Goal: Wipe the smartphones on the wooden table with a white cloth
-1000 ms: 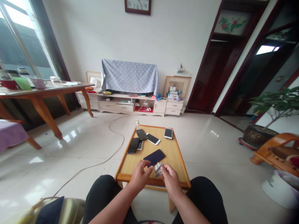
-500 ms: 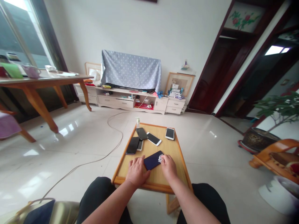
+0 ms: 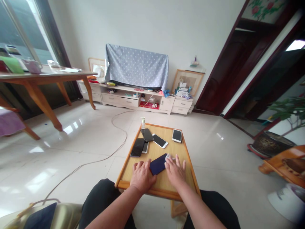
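A dark blue phone (image 3: 157, 164) lies at a slant on the small wooden table (image 3: 133, 173). My left hand (image 3: 142, 175) holds its left end, thumb at the near edge and fingers at the far edge. At the other end, my right hand (image 3: 175, 171) presses a crumpled white wipe (image 3: 168, 156) against the phone's upper right corner. The wipe is under the forward fingertips while the other fingers spread out. Beyond are a white phone with a black screen (image 3: 160, 141), another white phone (image 3: 176, 135), and a black phone (image 3: 137, 147) partly covering a white-edged one (image 3: 145, 147).
Behind the black phones, a dark phone (image 3: 147, 135) lies beside a pump bottle (image 3: 143, 123) at the table's far left corner. A cable (image 3: 95, 162) runs across the tiled floor. A low white cabinet (image 3: 119, 100) stands against the wall, and a potted plant (image 3: 269, 144) is at right.
My right hand has gone from pinching the wipe to spreading its fingers over it at the phone's edge. My left hand stays on the phone. The view has shifted slightly.
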`<action>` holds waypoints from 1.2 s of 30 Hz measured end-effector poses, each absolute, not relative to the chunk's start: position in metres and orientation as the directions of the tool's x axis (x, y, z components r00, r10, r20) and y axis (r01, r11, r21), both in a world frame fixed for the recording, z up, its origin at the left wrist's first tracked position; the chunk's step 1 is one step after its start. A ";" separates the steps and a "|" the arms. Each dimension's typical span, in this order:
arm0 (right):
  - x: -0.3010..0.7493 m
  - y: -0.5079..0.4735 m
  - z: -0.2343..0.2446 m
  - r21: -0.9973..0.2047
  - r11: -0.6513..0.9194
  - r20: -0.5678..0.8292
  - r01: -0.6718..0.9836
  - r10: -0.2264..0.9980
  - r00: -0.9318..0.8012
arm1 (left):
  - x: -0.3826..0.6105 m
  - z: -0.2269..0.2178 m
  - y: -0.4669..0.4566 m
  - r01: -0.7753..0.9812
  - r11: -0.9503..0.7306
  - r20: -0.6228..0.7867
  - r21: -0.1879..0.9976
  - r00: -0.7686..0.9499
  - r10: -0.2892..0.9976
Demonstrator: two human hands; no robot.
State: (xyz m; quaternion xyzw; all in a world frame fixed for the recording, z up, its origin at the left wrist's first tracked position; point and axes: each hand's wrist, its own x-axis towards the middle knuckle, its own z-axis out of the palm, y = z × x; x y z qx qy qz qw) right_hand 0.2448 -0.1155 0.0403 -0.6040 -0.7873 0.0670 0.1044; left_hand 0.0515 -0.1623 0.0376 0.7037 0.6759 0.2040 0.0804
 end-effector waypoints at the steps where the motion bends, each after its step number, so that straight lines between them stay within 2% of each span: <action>1: 0.243 -0.115 0.039 -0.235 0.250 0.074 0.939 0.968 -0.239 | 0.051 0.038 -0.162 0.916 -0.073 0.180 0.394 0.001 0.984; 3: 0.234 -0.124 0.036 -0.266 0.341 0.066 0.902 0.940 -0.336 | 0.050 0.037 -0.162 0.912 -0.074 0.180 0.404 0.000 0.984; 5: 0.224 -0.138 0.033 -0.312 0.501 0.077 0.807 0.860 -0.504 | 0.049 0.036 -0.161 0.908 -0.080 0.175 0.410 0.007 0.984; 7: 0.219 -0.145 0.031 -0.337 0.594 0.092 0.731 0.793 -0.602 | 0.049 0.035 -0.161 0.908 -0.079 0.171 0.411 0.009 0.985; 9: 0.222 -0.137 0.033 -0.324 0.565 0.090 0.759 0.817 -0.569 | 0.049 0.036 -0.161 0.910 -0.072 0.178 0.409 -0.002 0.984; 12: 0.230 -0.116 0.037 -0.270 0.364 0.073 0.891 0.931 -0.358 | 0.050 0.036 -0.161 0.913 -0.070 0.195 0.402 -0.010 0.981; 14: 0.227 -0.112 0.039 -0.251 0.304 0.066 0.919 0.952 -0.297 | 0.051 0.036 -0.162 0.915 -0.072 0.199 0.396 -0.009 0.980; 18: 0.210 -0.132 0.036 -0.297 0.539 0.098 0.788 0.838 -0.536 | 0.049 0.033 -0.161 0.921 -0.065 0.195 0.384 -0.012 0.981; 20: 0.209 -0.131 0.038 -0.311 0.589 0.105 0.746 0.801 -0.589 | 0.049 0.033 -0.161 0.920 -0.069 0.197 0.385 -0.009 0.980; 26: 0.224 -0.082 0.045 -0.240 0.278 0.003 0.930 0.958 -0.285 | 0.049 0.036 -0.161 0.910 -0.069 0.200 0.408 -0.015 0.980; 28: 0.215 -0.086 0.042 -0.239 0.331 0.017 0.913 0.941 -0.337 | 0.049 0.035 -0.160 0.909 -0.068 0.198 0.411 -0.016 0.980; 32: 0.194 -0.112 0.035 -0.304 0.590 0.087 0.747 0.799 -0.596 | 0.049 0.033 -0.159 0.916 -0.082 0.199 0.393 0.002 0.980; 34: 0.196 -0.108 0.037 -0.321 0.597 0.075 0.735 0.790 -0.609 | 0.049 0.033 -0.159 0.916 -0.074 0.202 0.394 -0.007 0.979; 36: 0.205 -0.092 0.040 -0.308 0.488 0.035 0.817 0.864 -0.502 | 0.050 0.035 -0.159 0.912 -0.059 0.196 0.405 -0.024 0.980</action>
